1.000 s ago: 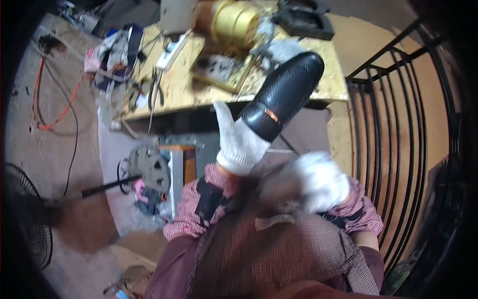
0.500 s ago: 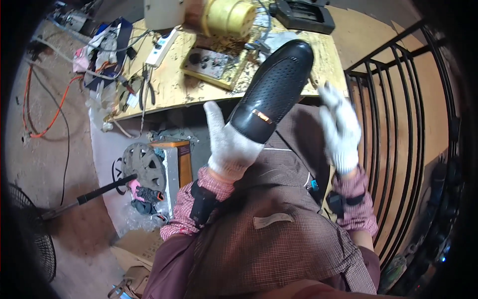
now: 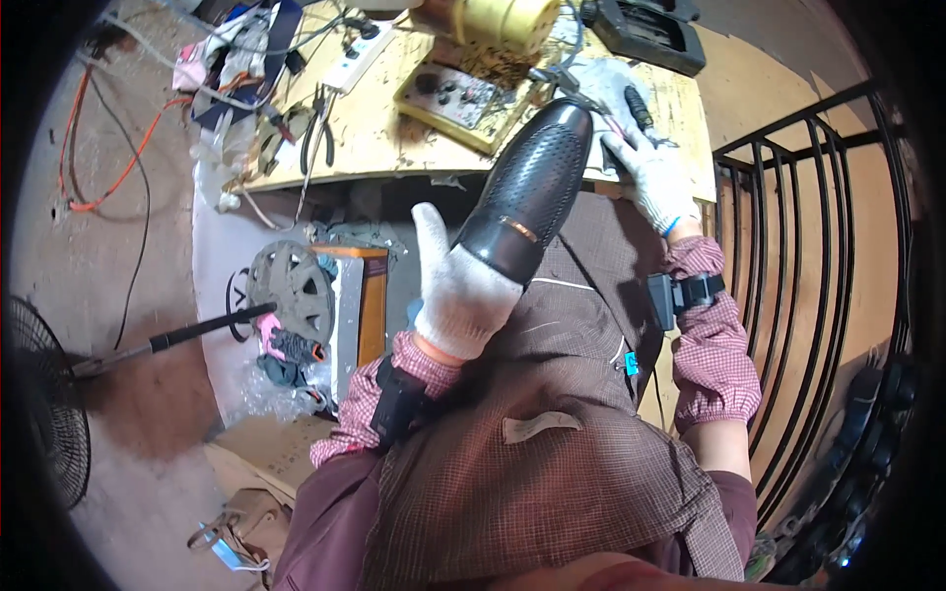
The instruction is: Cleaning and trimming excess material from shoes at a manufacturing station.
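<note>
A black leather shoe (image 3: pixel 537 182) with a perforated top and a copper-coloured bar is held toe up over my lap. My left hand (image 3: pixel 465 300), in a white knit glove, has its fingers hidden inside the shoe's opening, with the thumb sticking out beside it. On the bench's front right, my gloved right hand (image 3: pixel 658 182) reaches forward with thumb and fingers apart. Its fingertips are at a pale grey cloth (image 3: pixel 603 81) and a black ribbed handle (image 3: pixel 639 106); whether they touch the handle I cannot tell.
The yellow-topped bench (image 3: pixel 365 148) bears a control box (image 3: pixel 448 98), a yellow machine (image 3: pixel 498 22), a power strip (image 3: pixel 357 57), pliers (image 3: pixel 317 133) and a black case (image 3: pixel 650 37). A black metal rack (image 3: pixel 788 217) stands right. A fan (image 3: pixel 44 394) and cardboard box (image 3: pixel 261 453) are left.
My right hand has moved from beside the shoe forward onto the bench, by the cloth. The shoe on my left hand has shifted slightly down and left. The view has shifted a little.
</note>
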Tool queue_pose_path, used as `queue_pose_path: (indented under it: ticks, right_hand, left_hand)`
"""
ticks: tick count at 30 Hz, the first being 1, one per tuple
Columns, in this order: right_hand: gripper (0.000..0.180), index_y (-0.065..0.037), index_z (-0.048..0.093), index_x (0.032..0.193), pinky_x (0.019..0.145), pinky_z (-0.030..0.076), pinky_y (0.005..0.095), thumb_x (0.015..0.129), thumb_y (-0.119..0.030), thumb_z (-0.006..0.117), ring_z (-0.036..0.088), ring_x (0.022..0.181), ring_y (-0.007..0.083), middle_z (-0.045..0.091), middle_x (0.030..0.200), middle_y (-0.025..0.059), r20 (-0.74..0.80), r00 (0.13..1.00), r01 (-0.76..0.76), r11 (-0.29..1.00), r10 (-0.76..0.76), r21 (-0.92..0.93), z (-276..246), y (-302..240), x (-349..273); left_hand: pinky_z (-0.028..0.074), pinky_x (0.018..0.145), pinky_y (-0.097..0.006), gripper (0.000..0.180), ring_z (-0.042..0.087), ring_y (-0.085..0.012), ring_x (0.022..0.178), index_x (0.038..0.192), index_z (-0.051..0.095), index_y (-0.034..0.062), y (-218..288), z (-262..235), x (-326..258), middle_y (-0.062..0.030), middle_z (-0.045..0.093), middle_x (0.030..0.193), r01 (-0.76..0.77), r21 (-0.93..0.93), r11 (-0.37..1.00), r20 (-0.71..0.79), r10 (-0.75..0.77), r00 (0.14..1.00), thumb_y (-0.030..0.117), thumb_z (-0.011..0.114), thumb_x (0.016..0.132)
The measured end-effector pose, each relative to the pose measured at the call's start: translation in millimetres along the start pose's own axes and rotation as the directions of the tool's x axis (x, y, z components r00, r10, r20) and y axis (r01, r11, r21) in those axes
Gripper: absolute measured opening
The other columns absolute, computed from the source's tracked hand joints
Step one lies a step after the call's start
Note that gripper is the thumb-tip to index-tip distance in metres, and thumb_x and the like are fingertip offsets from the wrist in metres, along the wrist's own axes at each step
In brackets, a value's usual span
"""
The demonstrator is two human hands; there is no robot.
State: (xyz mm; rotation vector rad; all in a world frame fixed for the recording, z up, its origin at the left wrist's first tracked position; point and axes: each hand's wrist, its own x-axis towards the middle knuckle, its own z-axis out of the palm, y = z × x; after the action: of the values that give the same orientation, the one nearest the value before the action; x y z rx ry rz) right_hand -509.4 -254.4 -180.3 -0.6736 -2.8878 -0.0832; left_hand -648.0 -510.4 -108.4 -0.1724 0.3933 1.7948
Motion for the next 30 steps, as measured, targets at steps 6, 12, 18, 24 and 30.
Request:
queue_pose_path:
  ticks: [6,12,18,24,30]
  right_hand:
    - [0.038,-0.018,0.066,0.126,0.094,0.046,0.0411,0.088,-0.02,0.067,0.062,0.101,0.0312,0.065,0.116,0.0161,-0.089,0.994,-0.048,0.993,0.058,0.11,-11,-2,-22]
    - [0.032,-0.005,0.069,0.12,0.095,0.049,0.0366,0.091,-0.017,0.067,0.064,0.106,0.0309,0.066,0.118,0.0175,-0.021,0.881,-0.171,0.358,0.473,0.918,-65,-49,-32]
    - [0.04,-0.006,0.063,0.127,0.092,0.053,0.0369,0.088,-0.015,0.066,0.068,0.103,0.0299,0.069,0.113,0.0147,-0.198,0.976,0.096,0.631,0.093,0.77,-124,-126,-23]
    - [0.035,-0.005,0.066,0.121,0.09,0.054,0.0358,0.087,-0.007,0.061,0.069,0.102,0.0292,0.069,0.112,0.0146,-0.022,0.998,-0.004,0.413,0.059,0.911,-134,-106,-40]
    - [0.038,-0.006,0.066,0.122,0.089,0.055,0.0373,0.084,-0.007,0.062,0.068,0.101,0.0316,0.069,0.114,0.0134,-0.241,0.956,0.289,0.684,-0.168,0.669,-129,-121,-28]
  left_hand:
    - [0.032,0.118,-0.041,0.098,0.045,-0.0321,0.136,0.148,0.032,-0.0067,-2,-2,2,-0.0234,0.042,0.149,0.032,-0.11,0.993,0.01,-0.031,0.999,0.074,0.037,0.093]
    - [0.031,0.118,-0.039,0.098,0.045,-0.0292,0.136,0.147,0.036,-0.0047,-17,-4,10,-0.02,0.043,0.149,-0.012,0.051,0.999,-0.095,0.017,0.995,0.076,0.037,0.092]
    - [0.033,0.115,-0.04,0.094,0.049,-0.0287,0.13,0.142,0.045,0.0016,-27,-46,16,-0.0153,0.051,0.14,0.09,-0.031,0.995,0.186,-0.083,0.979,0.079,0.028,0.092]
    - [0.021,0.12,-0.04,0.096,0.041,-0.0248,0.136,0.149,0.036,-0.0005,-26,-5,4,-0.0148,0.042,0.15,0.119,0.012,0.993,0.111,-0.119,0.987,0.077,0.025,0.093]
    - [0.027,0.118,-0.042,0.101,0.046,-0.0296,0.131,0.138,0.047,-0.0009,-23,-3,13,-0.0196,0.05,0.141,-0.045,0.24,0.97,0.078,0.027,0.997,0.084,0.024,0.088]
